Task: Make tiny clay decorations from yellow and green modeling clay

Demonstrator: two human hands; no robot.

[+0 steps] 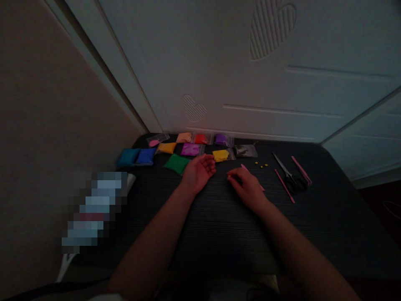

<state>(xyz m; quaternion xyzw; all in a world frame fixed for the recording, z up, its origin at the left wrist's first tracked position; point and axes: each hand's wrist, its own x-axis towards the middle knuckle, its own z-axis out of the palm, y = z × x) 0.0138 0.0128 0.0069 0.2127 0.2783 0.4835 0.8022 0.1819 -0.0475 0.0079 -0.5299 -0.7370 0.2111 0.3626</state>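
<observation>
My left hand (199,170) rests on the dark table (219,225), palm turned up and fingers loosely curled, holding nothing I can see. It lies beside a green clay bag (176,163) and a yellow clay bag (221,155). My right hand (247,187) pinches a tiny yellow piece of clay (229,177) at its fingertips. A pink tool (247,170) lies partly under that hand. A few small yellow bits (261,165) sit just beyond it.
Several small bags of coloured clay lie in rows at the table's far edge: blue (136,157), orange (167,147), magenta (190,149), red (201,138), purple (222,139). Scissors (290,177) and pink sticks (301,170) lie to the right. A white door (250,62) stands behind.
</observation>
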